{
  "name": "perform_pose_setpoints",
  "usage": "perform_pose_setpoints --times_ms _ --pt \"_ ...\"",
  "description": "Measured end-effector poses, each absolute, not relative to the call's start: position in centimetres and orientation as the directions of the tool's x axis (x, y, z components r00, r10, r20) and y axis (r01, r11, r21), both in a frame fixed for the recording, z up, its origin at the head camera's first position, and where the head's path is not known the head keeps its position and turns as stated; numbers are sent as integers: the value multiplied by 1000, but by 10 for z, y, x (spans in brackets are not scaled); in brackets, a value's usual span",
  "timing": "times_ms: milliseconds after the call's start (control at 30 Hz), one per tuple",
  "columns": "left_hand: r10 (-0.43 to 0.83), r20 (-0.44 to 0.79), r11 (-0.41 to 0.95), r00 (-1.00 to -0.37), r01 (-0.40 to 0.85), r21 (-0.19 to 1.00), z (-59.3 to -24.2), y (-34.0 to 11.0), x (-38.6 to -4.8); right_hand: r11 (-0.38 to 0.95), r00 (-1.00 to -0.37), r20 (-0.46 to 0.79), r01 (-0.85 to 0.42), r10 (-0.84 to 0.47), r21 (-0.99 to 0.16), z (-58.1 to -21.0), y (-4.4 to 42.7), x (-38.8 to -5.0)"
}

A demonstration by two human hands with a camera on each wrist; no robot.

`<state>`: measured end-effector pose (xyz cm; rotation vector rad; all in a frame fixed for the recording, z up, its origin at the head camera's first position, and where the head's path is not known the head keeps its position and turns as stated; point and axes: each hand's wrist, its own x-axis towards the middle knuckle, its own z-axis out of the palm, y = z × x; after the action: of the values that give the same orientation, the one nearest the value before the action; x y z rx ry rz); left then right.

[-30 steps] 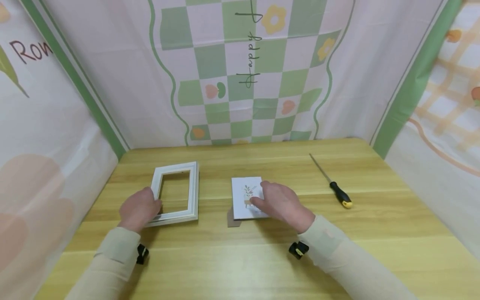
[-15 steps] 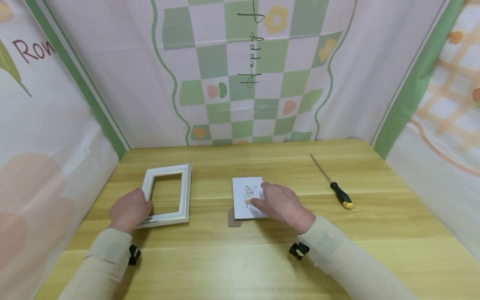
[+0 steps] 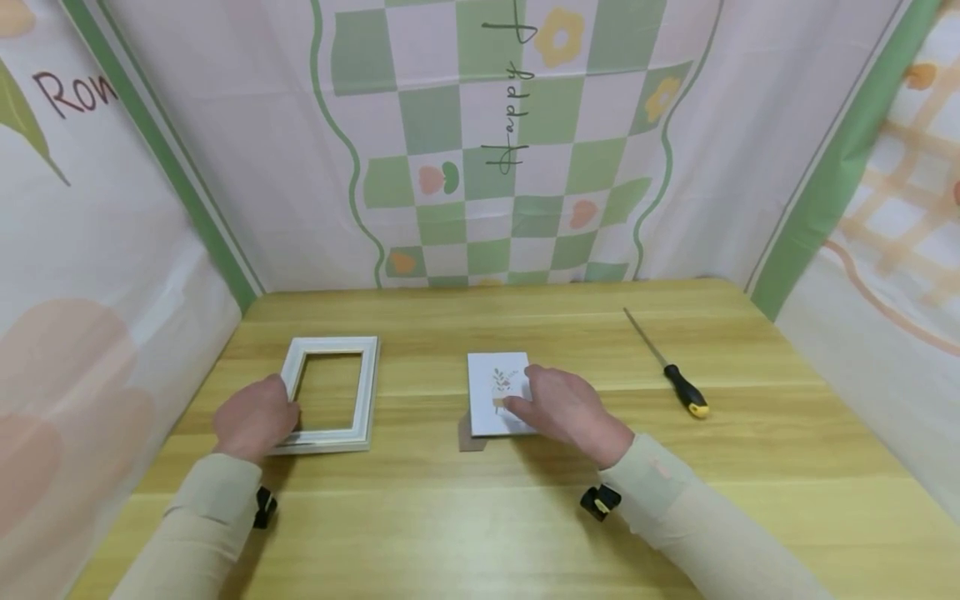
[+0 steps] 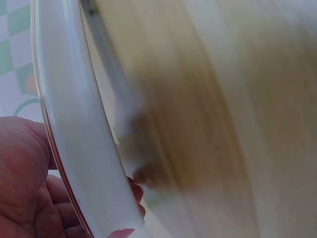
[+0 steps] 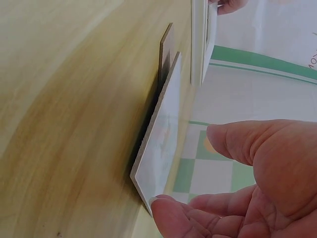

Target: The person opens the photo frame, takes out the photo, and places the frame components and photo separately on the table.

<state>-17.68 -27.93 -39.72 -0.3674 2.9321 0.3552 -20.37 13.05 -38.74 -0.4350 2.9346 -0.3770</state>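
Observation:
My left hand [image 3: 253, 419] grips the left side of a white picture frame [image 3: 366, 392] at the left of the table. The frame's middle is an open window with wood showing through. In the left wrist view, the fingers [image 4: 59, 208] wrap round the frame's side [image 4: 79, 119]. A backing board [image 3: 486, 375] with a plant print on its white face lies at the centre, a brown flap [image 3: 472, 437] poking out beneath it. My right hand [image 3: 573, 412] is at its right edge. One fingertip [image 5: 166, 210] meets the board's corner; the thumb [image 5: 233, 141] stays apart from it.
A screwdriver [image 3: 686, 392] with a black and yellow handle lies to the right, its shaft pointing away. The wooden table [image 3: 450, 517] ends at a patterned cloth [image 3: 420, 125] behind, with more cloth at both sides.
My left hand has shifted the picture frame to the left, and the frame now looks straighter. The right hand and backing board hold their place; the head view has shifted slightly.

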Motion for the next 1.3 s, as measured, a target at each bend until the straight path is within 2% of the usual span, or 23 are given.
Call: perform_pose_setpoints --times_ms 467,867,1100,1300 --pt "-244 -227 942 -943 -286 177 -396 -283 -181 936 -950 -140 -236 -278 -260 -386 134 -203" --pt "-257 -233 939 -938 -299 168 -400 -281 -180 930 -949 -116 -254 -292 -265 -390 137 -202" --pt "-267 -242 935 -933 -312 170 -397 -281 -180 916 -950 -119 -239 -290 -323 -390 138 -203" --pt "-224 -128 953 -966 -244 181 -385 -263 -177 903 -953 -117 -217 -278 -371 -389 140 -204"
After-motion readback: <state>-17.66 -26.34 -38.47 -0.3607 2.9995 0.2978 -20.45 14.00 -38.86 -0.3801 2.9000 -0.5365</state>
